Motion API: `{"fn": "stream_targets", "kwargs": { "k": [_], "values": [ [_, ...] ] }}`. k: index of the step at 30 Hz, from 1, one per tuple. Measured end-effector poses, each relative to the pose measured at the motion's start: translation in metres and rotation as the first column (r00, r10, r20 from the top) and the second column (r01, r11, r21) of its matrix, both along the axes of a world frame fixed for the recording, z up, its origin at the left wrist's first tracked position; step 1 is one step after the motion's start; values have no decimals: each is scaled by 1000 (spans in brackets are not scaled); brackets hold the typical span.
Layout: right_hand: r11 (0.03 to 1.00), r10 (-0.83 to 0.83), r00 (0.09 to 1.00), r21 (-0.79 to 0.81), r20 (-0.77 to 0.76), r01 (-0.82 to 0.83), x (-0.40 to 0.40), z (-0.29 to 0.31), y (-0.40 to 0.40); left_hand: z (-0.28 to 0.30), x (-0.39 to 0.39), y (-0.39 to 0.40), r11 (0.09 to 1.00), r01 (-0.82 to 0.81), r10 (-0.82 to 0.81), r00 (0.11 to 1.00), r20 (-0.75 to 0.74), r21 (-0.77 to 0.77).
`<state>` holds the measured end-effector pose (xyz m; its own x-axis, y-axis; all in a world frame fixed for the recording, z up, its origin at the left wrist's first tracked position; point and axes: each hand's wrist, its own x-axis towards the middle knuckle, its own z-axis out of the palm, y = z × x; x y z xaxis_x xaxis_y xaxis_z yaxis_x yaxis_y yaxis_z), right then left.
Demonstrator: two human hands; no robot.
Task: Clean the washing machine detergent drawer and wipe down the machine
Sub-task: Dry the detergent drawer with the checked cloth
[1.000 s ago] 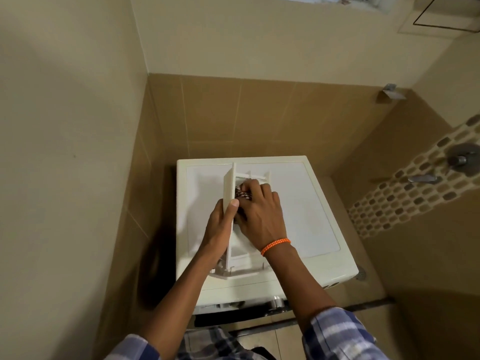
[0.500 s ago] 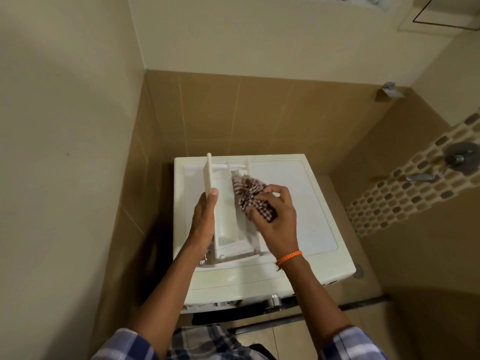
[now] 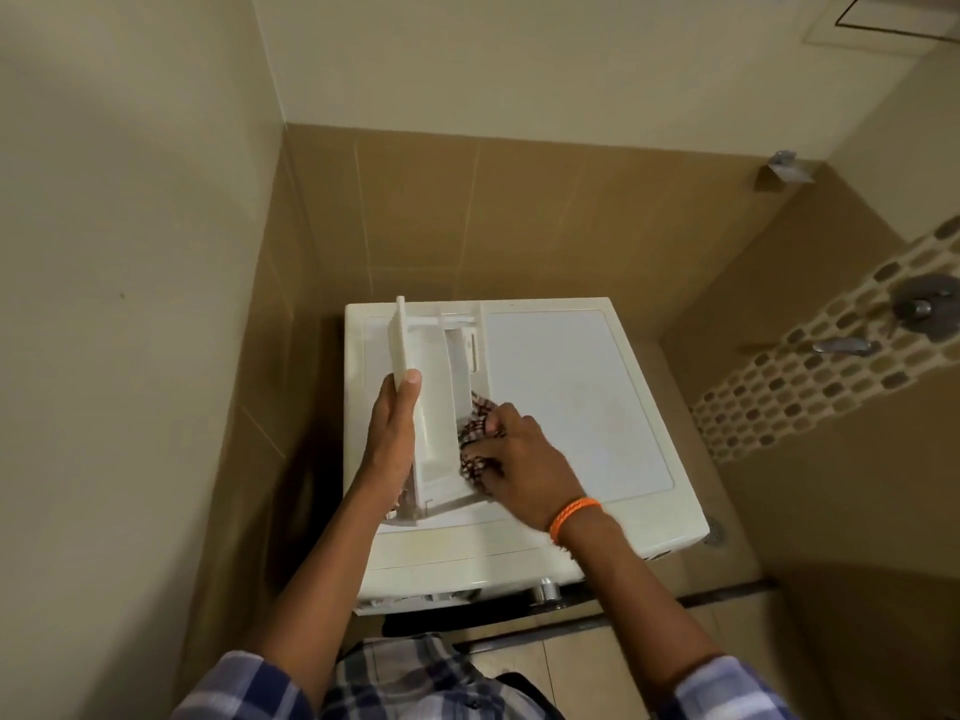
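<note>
White washing machine top in tan-tiled corner, hands gripping detergent drawer and checked cloth.

White washing machine top; detergent drawer, checked cloth on it.

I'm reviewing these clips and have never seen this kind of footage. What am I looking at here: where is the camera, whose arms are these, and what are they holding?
There is no robot here. The single picture comes from a camera worn on a person's head, looking forward and down, so the two arms reaching in from the bottom are the wearer's own. Below them stands a white washing machine in a tiled corner. On its top stands the removed detergent drawer, tilted on edge. The left hand grips the drawer's side to steady it. The right hand, with an orange wristband, presses a bunched checked cloth against the drawer's other side.
</note>
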<state>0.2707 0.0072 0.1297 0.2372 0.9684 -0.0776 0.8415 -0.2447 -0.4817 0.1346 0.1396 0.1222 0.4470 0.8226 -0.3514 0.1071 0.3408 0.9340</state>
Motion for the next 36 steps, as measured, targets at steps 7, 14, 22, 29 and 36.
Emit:
{"fn": "stream_targets", "kwargs": {
  "k": [7,14,22,29,36],
  "values": [
    [743,-296,749,350,-593,571,35,44,15,-14,-9,11,987,-56,61,998,28,-149],
    [954,-186,871,128,-455,271,27,3,-6,-7,-9,17,965,-102,141,978,151,-241],
    [822,-402,881,326,-249,467,33,31,-6,13,10,6,954,-180,207,974,93,-240],
    [939,-294,924,256,243,231,-62,-10,11,19,44,-22,981,-107,91,991,101,160],
    [968,-190,909,224,371,111,13,-12,-6,18,31,-6,967,-221,212,974,80,123]
  ]
}}
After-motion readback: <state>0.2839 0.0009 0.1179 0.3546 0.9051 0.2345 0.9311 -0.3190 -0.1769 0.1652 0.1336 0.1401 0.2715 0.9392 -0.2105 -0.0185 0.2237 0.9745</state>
